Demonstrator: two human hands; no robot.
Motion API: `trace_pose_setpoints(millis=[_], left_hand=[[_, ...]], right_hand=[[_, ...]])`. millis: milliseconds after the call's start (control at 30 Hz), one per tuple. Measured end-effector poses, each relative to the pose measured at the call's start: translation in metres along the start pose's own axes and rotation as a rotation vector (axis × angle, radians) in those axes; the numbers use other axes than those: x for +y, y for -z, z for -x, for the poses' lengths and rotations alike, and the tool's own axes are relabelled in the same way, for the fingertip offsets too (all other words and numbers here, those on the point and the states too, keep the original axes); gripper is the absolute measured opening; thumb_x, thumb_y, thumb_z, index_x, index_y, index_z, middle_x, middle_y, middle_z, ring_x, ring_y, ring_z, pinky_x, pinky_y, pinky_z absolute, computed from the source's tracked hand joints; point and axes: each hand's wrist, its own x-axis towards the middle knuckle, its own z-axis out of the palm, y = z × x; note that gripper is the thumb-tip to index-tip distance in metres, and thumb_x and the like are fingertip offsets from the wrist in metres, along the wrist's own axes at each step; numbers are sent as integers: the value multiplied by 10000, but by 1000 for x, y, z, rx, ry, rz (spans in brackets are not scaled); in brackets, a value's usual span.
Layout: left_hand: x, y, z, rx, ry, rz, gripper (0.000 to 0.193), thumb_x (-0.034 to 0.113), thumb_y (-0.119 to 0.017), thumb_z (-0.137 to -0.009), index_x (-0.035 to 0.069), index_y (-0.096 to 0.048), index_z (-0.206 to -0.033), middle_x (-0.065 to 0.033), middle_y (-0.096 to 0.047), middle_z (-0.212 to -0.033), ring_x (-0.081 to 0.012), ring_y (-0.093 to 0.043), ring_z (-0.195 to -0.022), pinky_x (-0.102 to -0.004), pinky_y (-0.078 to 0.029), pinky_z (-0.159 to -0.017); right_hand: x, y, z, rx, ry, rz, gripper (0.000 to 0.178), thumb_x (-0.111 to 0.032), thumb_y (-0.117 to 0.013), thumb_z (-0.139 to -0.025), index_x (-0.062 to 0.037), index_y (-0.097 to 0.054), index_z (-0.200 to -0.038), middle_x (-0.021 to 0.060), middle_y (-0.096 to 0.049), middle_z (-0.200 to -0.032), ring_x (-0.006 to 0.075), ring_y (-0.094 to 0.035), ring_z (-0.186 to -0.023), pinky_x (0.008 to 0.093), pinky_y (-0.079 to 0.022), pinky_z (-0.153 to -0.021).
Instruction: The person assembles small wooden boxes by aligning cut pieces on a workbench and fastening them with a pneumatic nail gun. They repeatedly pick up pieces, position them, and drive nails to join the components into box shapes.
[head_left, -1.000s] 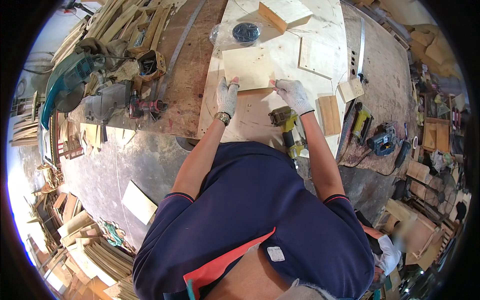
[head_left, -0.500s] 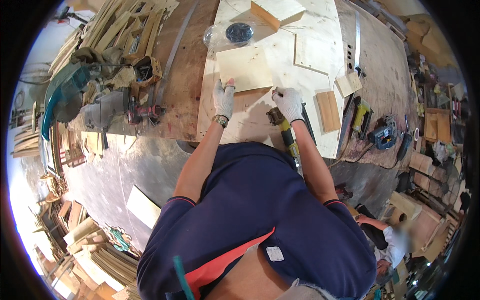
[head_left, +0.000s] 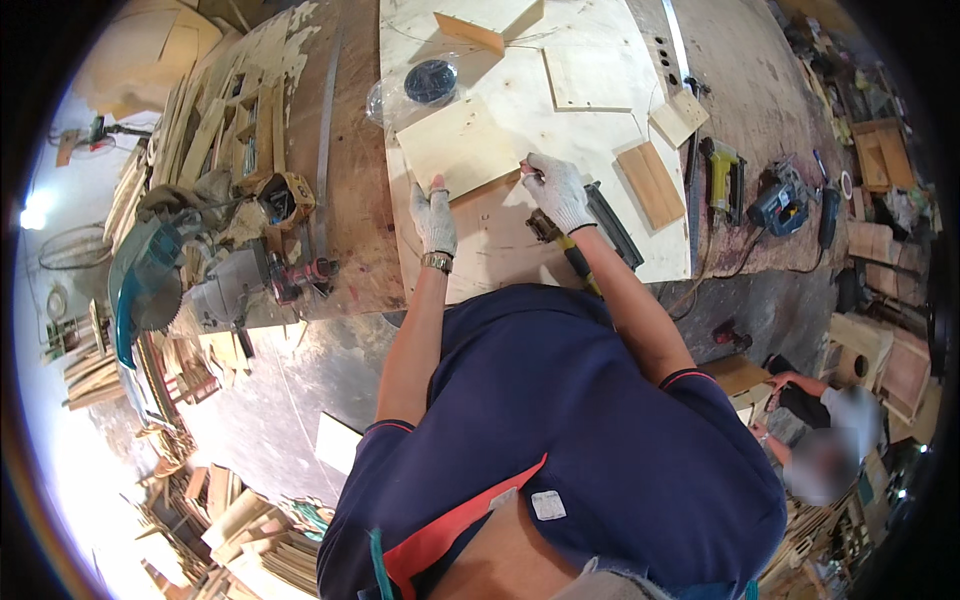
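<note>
My left hand (head_left: 434,218), in a white knit glove, grips the near left corner of a pale thin wooden board (head_left: 458,145), thumb on top. The board lies tilted on the large plywood sheet (head_left: 480,265), its near edge casting a shadow. At the board's right corner is my gloved right hand (head_left: 560,190), fingers pressed together; whatever they hold, if anything, is too small to make out. Under my right forearm lies a yellow and black nail gun (head_left: 578,262), its long black magazine (head_left: 612,226) showing to the right of the forearm.
Beyond the board sit a plastic-wrapped dark disc (head_left: 430,82) and joined boards (head_left: 470,32). To the right are a brown wood piece (head_left: 651,185), a second yellow nailer (head_left: 722,182) and a blue jigsaw (head_left: 780,205). A teal-guarded saw (head_left: 140,290) stands left. Another person (head_left: 800,400) sits lower right.
My right hand has moved left, up to the board's right corner. The board has turned slightly, its right side swinging away from me. The whole view has also shifted and turned.
</note>
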Motion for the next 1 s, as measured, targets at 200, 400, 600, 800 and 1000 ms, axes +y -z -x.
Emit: trace_pose_setpoints(millis=[200, 400, 600, 800, 1000], left_hand=[[1, -2, 0, 13, 3, 66, 524, 343, -713, -1100, -44, -606, -1436, -76, -718, -1215, -138, -616, -1036, -296, -512, -923], [-7, 0, -3, -11, -53, 57, 585, 341, -706, -1102, -55, -577, -1512, -97, -720, -1322, -165, -633, -1123, -316, -498, -1008], [-10, -1, -5, 66, -36, -39, 600, 345, -707, -1103, -62, -566, -1522, -109, -716, -1345, -171, -636, -1149, -318, -496, -1032], [-2, 1, 1, -31, -47, 35, 627, 398, -714, -1095, -63, -574, -1497, -116, -703, -1344, -190, -622, -1169, -327, -478, -1053], [-1, -1, 0, 13, -56, -28, 558, 311, -676, -1123, -44, -556, -1536, -119, -705, -1359, -189, -641, -1159, -332, -496, -1043]], right_hand=[[1, -3, 0, 24, -26, -46, 191, -209, -672, -924, -71, -772, -1011, 200, -770, -963, 426, -741, -902, 495, -586, -826], [7, -5, -1, -17, -31, -63, 188, -170, -666, -926, -50, -775, -1021, 206, -783, -1015, 414, -746, -956, 482, -589, -886], [2, -5, 6, 29, 1, -40, 166, -188, -663, -938, -41, -732, -972, 196, -751, -980, 417, -731, -935, 506, -580, -871], [1, -5, 3, 12, -151, 68, 200, -226, -696, -892, -60, -750, -991, 198, -755, -983, 415, -739, -937, 490, -585, -865], [-14, 1, 3, 133, -176, -64, 265, -272, -691, -905, -45, -768, -1017, 212, -756, -894, 419, -738, -853, 506, -580, -797]])
